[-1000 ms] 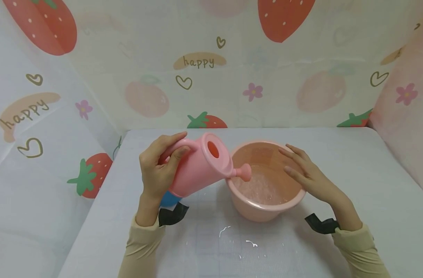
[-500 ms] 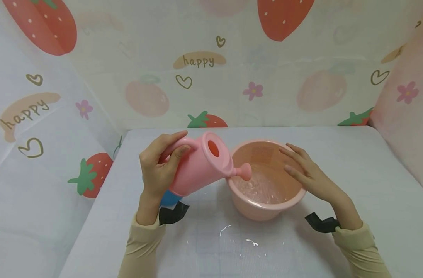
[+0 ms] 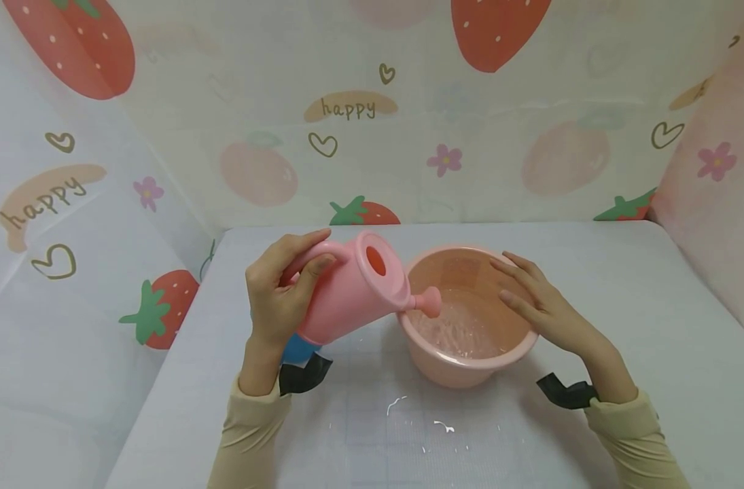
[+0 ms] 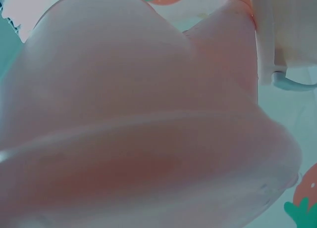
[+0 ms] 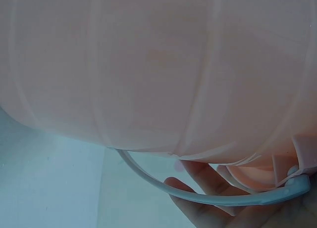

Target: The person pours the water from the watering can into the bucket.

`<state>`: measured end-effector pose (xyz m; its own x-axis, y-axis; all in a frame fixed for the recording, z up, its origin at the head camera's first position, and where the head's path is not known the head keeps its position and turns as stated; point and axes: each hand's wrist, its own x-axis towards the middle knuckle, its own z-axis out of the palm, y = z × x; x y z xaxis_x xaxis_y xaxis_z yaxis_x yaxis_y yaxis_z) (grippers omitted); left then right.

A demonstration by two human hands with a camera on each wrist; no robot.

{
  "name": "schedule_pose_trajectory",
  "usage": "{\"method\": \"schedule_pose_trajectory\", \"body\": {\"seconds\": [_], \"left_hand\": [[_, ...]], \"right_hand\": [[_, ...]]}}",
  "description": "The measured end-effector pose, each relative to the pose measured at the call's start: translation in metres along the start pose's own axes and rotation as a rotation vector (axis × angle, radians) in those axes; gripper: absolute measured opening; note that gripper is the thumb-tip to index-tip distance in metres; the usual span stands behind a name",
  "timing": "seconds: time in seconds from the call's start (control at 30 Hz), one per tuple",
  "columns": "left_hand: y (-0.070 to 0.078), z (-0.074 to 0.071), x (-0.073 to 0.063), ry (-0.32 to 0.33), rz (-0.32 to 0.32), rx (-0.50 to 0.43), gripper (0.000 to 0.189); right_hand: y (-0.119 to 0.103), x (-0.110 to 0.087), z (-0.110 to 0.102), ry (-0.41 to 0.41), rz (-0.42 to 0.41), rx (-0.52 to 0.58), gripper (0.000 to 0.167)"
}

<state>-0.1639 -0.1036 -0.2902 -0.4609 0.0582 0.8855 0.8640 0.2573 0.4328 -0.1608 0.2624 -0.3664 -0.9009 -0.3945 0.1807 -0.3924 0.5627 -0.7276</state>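
Note:
My left hand [image 3: 282,285] grips the handle of a pink watering can [image 3: 353,292]. The can tilts to the right, its sprinkler spout over the left rim of a peach bucket [image 3: 457,372]. Rippling water lies in the bucket. My right hand [image 3: 549,305] holds the bucket's right rim, thumb and a finger over the inside. In the right wrist view, other fingers [image 5: 203,181] lie outside the bucket behind its pale carrying handle [image 5: 218,200]. The can's pink body [image 4: 124,74] fills the left wrist view and hides the left hand there.
A blue object [image 3: 299,350] sits behind the left wrist, mostly hidden. Water drops and small puddles [image 3: 444,427] wet the white tabletop [image 3: 372,401] in front of the bucket. Strawberry-printed sheets [image 3: 372,163] enclose the back and sides. Black straps [image 3: 306,375] stick out at the wrists.
The water ripples in the bucket change shape. Both hands, the watering can and the bucket stay in nearly the same place.

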Motion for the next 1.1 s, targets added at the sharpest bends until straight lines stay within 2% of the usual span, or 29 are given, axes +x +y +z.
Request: {"method": "schedule_pose_trajectory", "body": {"seconds": [1.1], "left_hand": [[-0.0003,-0.0005,0.0031,-0.007,0.030,0.030,0.035]], "right_hand": [[0.0024,0.0005,0.0004,-0.003,0.003,-0.003,0.054]]}}
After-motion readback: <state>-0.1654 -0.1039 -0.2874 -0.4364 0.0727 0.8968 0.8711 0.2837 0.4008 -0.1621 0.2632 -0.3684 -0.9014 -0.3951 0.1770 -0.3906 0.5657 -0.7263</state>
